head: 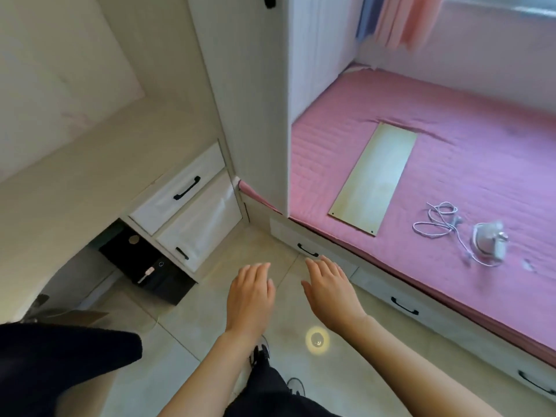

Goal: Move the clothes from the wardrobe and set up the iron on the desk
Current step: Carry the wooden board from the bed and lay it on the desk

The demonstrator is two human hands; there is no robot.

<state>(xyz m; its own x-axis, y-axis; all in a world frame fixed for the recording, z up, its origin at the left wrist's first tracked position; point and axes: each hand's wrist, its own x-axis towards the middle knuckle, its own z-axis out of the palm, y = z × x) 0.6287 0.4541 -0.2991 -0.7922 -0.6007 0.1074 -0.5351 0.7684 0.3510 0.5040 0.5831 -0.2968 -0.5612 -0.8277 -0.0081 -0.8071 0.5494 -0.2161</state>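
Blurring: iron (489,239) and cord (440,218) are smeared, details lost
Hands: left hand (250,291) and right hand (329,291) are held flat, fingers relaxed, nothing gripped
Surface: pink mattress (469,164), board (374,178) laid on it
Room: tiled floor (186,320), drawers (186,203)

No text, label, brand, number or sign can be read anywhere here.

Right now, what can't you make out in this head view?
- Iron on the pink mattress: motion-blurred, controls unreadable.
- Cord: plug end too small to tell.
- Wardrobe: top cut off; interior not visible.
- Hanging clothes: cropped by the top edge.
- Both hands: open, empty.
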